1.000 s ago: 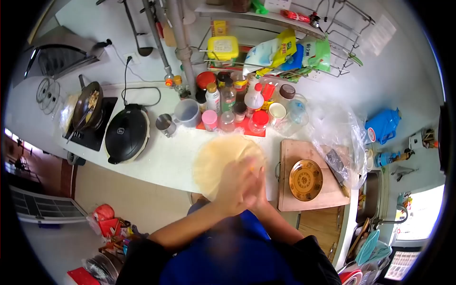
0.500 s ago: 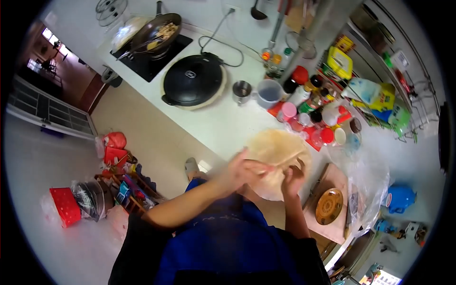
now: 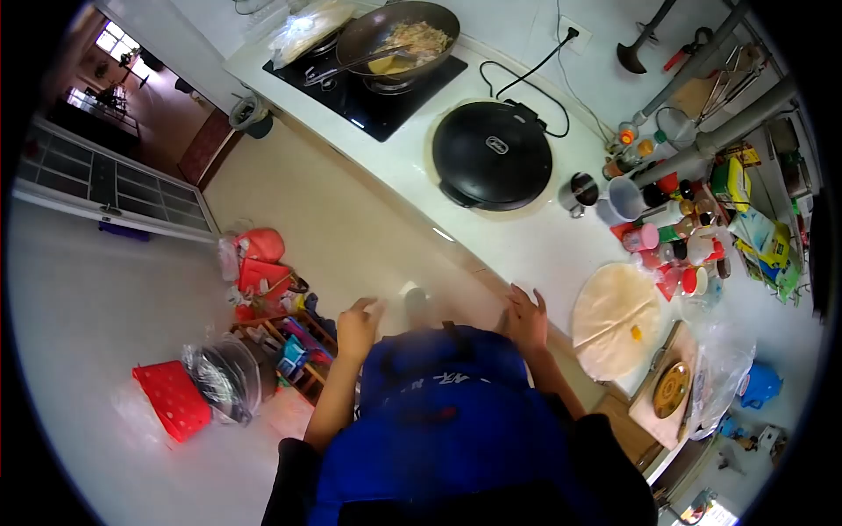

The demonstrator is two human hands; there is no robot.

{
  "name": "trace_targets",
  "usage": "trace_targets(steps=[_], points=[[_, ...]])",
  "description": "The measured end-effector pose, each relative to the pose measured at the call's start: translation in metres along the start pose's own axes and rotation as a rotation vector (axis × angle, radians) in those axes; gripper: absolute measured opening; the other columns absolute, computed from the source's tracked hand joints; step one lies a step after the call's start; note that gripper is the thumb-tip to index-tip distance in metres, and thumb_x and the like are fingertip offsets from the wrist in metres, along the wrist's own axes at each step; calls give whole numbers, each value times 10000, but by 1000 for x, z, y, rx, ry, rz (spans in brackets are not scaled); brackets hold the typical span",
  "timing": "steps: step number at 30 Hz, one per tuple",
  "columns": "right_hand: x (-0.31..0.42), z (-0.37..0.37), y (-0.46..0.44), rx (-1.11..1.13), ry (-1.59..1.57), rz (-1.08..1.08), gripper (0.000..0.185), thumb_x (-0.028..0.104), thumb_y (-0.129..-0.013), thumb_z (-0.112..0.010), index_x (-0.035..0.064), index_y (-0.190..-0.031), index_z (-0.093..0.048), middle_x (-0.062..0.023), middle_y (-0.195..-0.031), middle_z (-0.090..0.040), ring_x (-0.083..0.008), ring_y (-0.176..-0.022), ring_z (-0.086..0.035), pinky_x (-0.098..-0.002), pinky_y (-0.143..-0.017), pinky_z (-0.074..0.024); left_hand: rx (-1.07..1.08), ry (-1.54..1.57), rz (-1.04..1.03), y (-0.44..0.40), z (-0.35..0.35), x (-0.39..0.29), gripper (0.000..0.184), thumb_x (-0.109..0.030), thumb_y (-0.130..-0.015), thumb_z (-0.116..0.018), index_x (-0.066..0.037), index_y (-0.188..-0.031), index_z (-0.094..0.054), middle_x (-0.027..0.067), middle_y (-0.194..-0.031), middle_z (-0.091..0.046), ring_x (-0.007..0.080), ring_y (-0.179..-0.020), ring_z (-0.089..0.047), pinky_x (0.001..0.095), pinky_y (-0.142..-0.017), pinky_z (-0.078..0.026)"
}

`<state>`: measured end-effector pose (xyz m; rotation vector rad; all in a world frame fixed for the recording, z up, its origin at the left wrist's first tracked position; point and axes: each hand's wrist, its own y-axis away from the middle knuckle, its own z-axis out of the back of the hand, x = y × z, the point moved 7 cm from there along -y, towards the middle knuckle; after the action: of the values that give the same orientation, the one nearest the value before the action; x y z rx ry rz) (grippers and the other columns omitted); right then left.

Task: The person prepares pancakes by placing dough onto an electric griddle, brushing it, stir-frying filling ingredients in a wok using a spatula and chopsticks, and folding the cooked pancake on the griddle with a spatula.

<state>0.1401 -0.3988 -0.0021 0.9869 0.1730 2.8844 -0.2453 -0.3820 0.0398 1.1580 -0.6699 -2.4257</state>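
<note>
My left hand (image 3: 356, 329) is held over the left side of the blue apron (image 3: 438, 421), its fingers loosely bent and apart, with nothing in it. On the other side, my right hand (image 3: 526, 320) is near the counter edge, empty and with fingers spread. Closest to it lies a round, pale, flat disc (image 3: 610, 307) with a line across it and a small orange-yellow bit (image 3: 636, 333) on top. Whether the disc is a flatbread or a board, I cannot tell. Its near edge reaches past the counter edge.
A closed black electric griddle (image 3: 482, 180) sits on the counter (image 3: 535, 237). Behind it, a wok (image 3: 351, 39) with food and a spatula (image 3: 351, 67) stands on the cooktop (image 3: 377, 114). A metal cup (image 3: 581, 188), seasoning jars (image 3: 645, 237) and a brown plate (image 3: 672, 390) are to the right.
Both hands have left the pale disc and come back in front of the apron, apart from each other. The view has swung left, and the orange-yellow bit on the disc now shows.
</note>
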Motion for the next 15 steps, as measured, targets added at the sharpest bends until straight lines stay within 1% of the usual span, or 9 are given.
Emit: trace_targets(steps=[1,3,4,5,7,9,11,13,15], points=[[-5,-19,-10,160,50,-110,530,-23,-878,-553,44,-1404,-569,-188,-1300,-668,-372,-1137,-637,-481,-1171,-391,76,191,248,-9,10,30,571,-216,-949,-700,-13,-1449,-515,230,-1180,-718,372,-1115,-688,467,-1088,-460],[6,-19,-18,-182,-21,-46,510,-33,-848,-551,30,-1349,-622,-214,-1372,-624,-370,-1261,-585,-469,-1182,-378,-131,-32,140,-14,50,49,643,-137,-902,-732,-27,-1486,-487,280,-1290,-659,378,-1224,-641,453,-1045,-501],[9,-22,-22,-223,42,1,516,-31,-843,-547,17,-1351,-617,-215,-1399,-606,-371,-1299,-559,-472,-1186,-371,-257,100,-230,-27,53,80,744,-106,-850,-773,-53,-1522,-458,325,-1417,-556,407,-1329,-563,455,-1101,-455],[5,-27,-23,-263,105,44,521,-30,-838,-543,3,-1353,-612,-216,-1427,-587,-372,-1336,-533,-475,-1191,-364,-306,-322,-249,-29,61,84,790,-146,-847,-787,-13,-1534,-422,332,-1520,-449,434,-1394,-492,460,-1144,-407],[-9,-23,-21,-330,70,-118,474,-7,-855,-538,-13,-1320,-627,-202,-1390,-621,-363,-1291,-577,-478,-1139,-412,-256,-354,-298,-80,62,183,805,-252,-829,-808,20,-1498,-452,326,-1284,-635,420,-1179,-645,413,-1010,-509],[-27,-17,-8,-422,-87,-366,367,0,-880,-522,-22,-1215,-670,-183,-1198,-716,-344,-1094,-681,-464,-977,-526,-127,52,76,-93,76,195,701,-284,-857,-788,64,-1412,-539,293,-1241,-668,367,-1166,-652,418,-1006,-502],[-61,-26,13,-523,-458,-582,250,39,-901,-529,-8,-1090,-686,-154,-1045,-729,-305,-926,-691,-436,-828,-550,-175,284,15,-141,72,247,544,-302,-908,-736,14,-1336,-619,171,-1171,-706,259,-1073,-663,393,-955,-512],[-108,-64,39,-562,-933,-816,187,85,-917,-527,14,-991,-684,-127,-933,-724,-266,-801,-675,-403,-717,-546,-52,651,373,-163,65,256,434,-317,-958,-670,-40,-1291,-635,91,-1152,-700,205,-1035,-647,381,-949,-501],[-148,-122,68,-514,-1515,-1053,178,139,-930,-514,43,-919,-664,-102,-860,-700,-229,-718,-635,-366,-643,-516,-147,957,471,-174,62,217,331,-267,-983,-618,-61,-1242,-630,81,-1183,-679,217,-1025,-643,380,-940,-507]])
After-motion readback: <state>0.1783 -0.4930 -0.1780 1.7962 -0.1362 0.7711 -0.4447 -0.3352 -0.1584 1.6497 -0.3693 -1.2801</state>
